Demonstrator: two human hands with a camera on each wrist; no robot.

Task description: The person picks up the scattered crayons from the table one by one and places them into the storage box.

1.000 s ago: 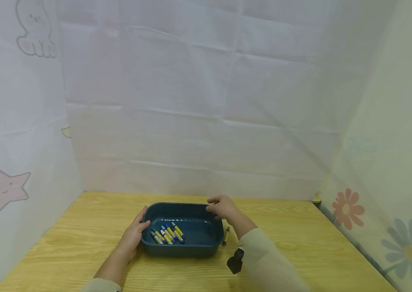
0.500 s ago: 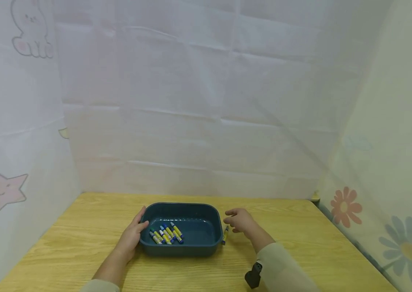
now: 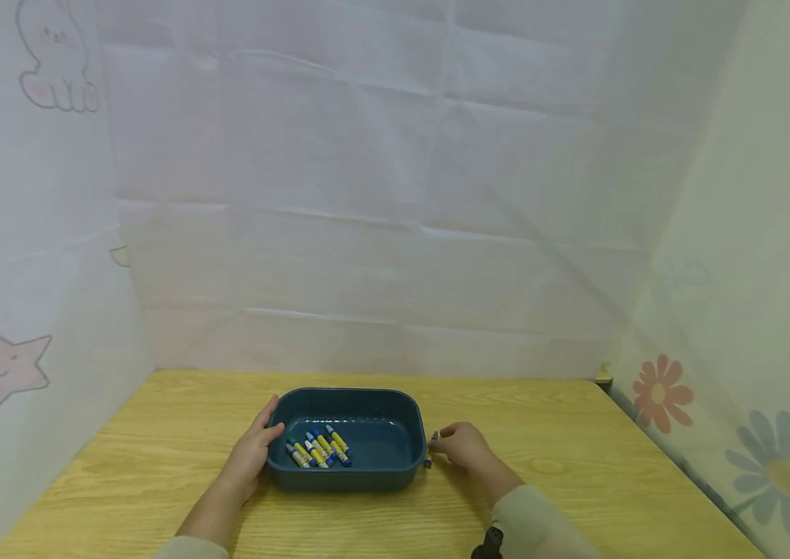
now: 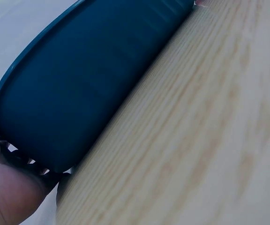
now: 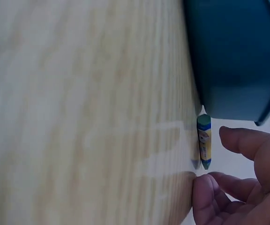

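On the table [image 3: 576,466], a loose crayon [image 5: 204,141] lies just right of the bin [image 3: 374,454], long axis running front to back. Right hand [image 3: 463,446], nearer, curls about it without gripping; left hand [image 3: 249,454] rests flat against the bin's left wall.

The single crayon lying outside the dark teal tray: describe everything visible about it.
The short crayon with a yellow-and-blue paper wrapper and green ends lies flat on the light wooden table, just beside the right wall of the dark teal plastic tray. The right hand has curled fingertips at it; whether they touch it cannot be told.
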